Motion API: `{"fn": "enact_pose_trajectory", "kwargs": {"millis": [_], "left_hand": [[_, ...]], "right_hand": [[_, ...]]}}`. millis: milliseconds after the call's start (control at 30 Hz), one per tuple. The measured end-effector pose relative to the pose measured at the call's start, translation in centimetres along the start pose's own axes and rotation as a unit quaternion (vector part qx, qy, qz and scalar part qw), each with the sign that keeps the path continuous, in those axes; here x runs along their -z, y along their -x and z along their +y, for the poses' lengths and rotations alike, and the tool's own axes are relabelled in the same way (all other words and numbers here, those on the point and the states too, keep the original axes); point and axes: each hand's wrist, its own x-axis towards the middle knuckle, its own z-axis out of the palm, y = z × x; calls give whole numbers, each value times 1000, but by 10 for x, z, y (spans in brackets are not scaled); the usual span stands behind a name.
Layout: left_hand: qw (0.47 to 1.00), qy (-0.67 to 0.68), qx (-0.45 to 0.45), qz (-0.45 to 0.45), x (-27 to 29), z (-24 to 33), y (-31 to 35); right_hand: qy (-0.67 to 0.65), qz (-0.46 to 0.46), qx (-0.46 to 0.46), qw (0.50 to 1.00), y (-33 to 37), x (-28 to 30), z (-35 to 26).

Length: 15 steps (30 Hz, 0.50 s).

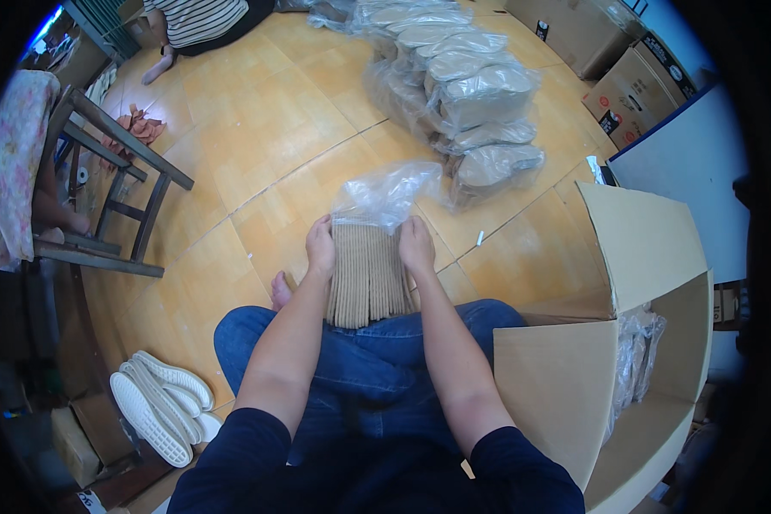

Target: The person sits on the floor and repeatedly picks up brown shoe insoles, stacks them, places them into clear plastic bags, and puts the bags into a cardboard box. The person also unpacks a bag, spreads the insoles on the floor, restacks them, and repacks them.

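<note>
Fingers of the left hand [320,247] and right hand [417,247] curl around opposite sides of a beige ribbed stack [368,270], clasping it between them; some fingertips are hidden. The stack's pieces stand side by side, its near end at the crossed legs in blue jeans [368,360]. At the far end, just beyond the fingers, a clear plastic bag [390,193] lies loose and crumpled. Farther ahead and right of them, a row of bagged bundles [488,86] lies on the tiled floor [291,128]. Right of the fingers and nearer the body stands an open cardboard box [557,368] with plastic-wrapped contents [634,351]. To their left, nearer the body, are white shoe soles [150,420]; well apart, farther left, is a dark wooden stool [128,146].
</note>
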Motion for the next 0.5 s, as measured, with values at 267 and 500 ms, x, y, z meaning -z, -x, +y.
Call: {"fn": "enact_pose_trajectory", "kwargs": {"millis": [267,500], "left_hand": [[986,-160,-15,-45,-1,5,8],[975,-206,24,-84,8,19,22]], "right_hand": [[-180,4,-35,983,-23,-35,16],[-79,-85,-10,993,-18,-24,24]]}}
